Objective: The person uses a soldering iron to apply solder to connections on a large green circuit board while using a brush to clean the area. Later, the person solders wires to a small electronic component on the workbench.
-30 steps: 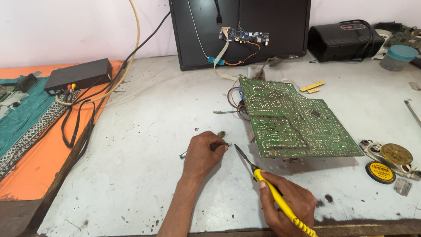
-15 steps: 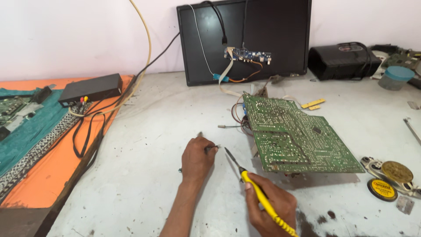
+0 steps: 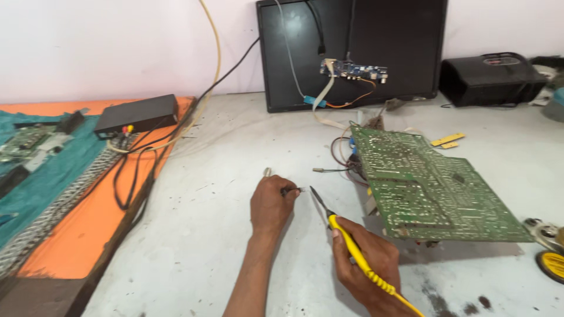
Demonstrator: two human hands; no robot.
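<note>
The right hand (image 3: 367, 264) has its grip closed around a yellow-handled soldering iron (image 3: 346, 243), tip pointing up-left toward the left hand (image 3: 271, 202). That hand's grip is pinched narrow on a small dark-tipped wire piece (image 3: 292, 190), held just above the white counter (image 3: 235, 176). With the tip so near the fingers, a slip could burn them. Beyond and right of both grips lies a green circuit board (image 3: 429, 188); farther back stands a black monitor (image 3: 352, 53).

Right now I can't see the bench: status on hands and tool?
Left hand pinching a small dark part. Right hand gripping yellow-handled tool, tip near part. Green circuit board beside, not blocking.
</note>
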